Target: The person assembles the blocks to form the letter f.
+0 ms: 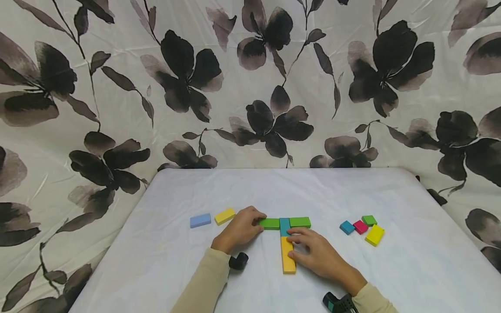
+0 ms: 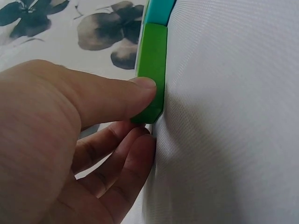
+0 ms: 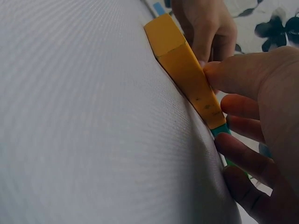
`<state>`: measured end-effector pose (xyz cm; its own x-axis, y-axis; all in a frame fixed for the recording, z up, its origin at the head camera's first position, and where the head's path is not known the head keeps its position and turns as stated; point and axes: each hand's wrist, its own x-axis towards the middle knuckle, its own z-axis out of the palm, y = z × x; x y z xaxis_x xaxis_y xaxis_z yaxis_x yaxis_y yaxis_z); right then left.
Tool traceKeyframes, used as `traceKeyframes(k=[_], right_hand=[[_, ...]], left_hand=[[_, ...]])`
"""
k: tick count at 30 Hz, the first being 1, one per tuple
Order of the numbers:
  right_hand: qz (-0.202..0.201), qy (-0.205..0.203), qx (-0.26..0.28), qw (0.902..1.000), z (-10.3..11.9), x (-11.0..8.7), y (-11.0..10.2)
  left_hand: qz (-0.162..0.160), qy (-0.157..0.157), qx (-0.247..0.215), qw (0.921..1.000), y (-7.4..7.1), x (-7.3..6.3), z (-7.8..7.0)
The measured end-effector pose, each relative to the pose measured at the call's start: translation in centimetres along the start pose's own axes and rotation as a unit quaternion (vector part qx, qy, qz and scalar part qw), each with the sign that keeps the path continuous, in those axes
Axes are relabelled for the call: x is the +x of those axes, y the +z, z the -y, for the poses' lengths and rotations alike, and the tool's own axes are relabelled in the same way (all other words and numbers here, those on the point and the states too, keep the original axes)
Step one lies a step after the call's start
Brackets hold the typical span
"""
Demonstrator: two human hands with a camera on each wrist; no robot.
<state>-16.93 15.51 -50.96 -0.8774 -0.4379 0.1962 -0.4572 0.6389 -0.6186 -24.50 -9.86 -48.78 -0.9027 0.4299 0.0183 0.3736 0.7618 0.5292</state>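
Several wooden blocks lie on the white cloth in a T shape. Its crossbar has a left green block (image 1: 269, 224), a teal block (image 1: 284, 226) in the middle and a right green block (image 1: 299, 222). An orange block (image 1: 288, 257) forms the lower stem below the teal one. My left hand (image 1: 242, 226) pinches the outer end of the left green block, thumb on its near side as the left wrist view shows. With loosely bent fingers, my right hand (image 1: 320, 253) touches the right side of the stem, the thumb (image 3: 226, 72) against the orange block.
Left of the T lie a blue block (image 1: 200, 220) and a pale yellow block (image 1: 225, 216). To the right are a small blue block (image 1: 346, 227), a red block (image 1: 360, 226), a short green block (image 1: 369, 220) and a bright yellow block (image 1: 375, 235). A floral cloth (image 1: 332, 130) hangs behind the table.
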Motion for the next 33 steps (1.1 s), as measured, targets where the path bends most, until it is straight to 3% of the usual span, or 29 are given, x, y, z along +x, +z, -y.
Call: traceKeyframes(k=[11,18,25,28,33], right_hand=[[-0.008,-0.039,0.002,0.9992,-0.2,0.9,-0.1],[-0.006,-0.012,0.005,0.9999,-0.2,0.2,-0.1],[-0.014,-0.024,0.001,0.9996,-0.3,0.0,0.2],[-0.015,-0.028,0.001,0.9995,-0.4,0.0,0.2],[-0.012,-0.019,0.002,0.9997,-0.3,0.1,0.1]], left_hand=[[-0.010,-0.010,0.001,0.9999,-0.6,0.1,0.3],[-0.025,-0.018,-0.036,0.9989,-1.8,-0.8,0.5],[-0.114,-0.003,-0.080,0.9902,-4.2,-2.1,3.6],[-0.138,-0.016,-0.080,0.9871,-5.3,-2.6,4.8],[-0.149,-0.059,-0.065,0.9850,-6.8,-3.3,6.5]])
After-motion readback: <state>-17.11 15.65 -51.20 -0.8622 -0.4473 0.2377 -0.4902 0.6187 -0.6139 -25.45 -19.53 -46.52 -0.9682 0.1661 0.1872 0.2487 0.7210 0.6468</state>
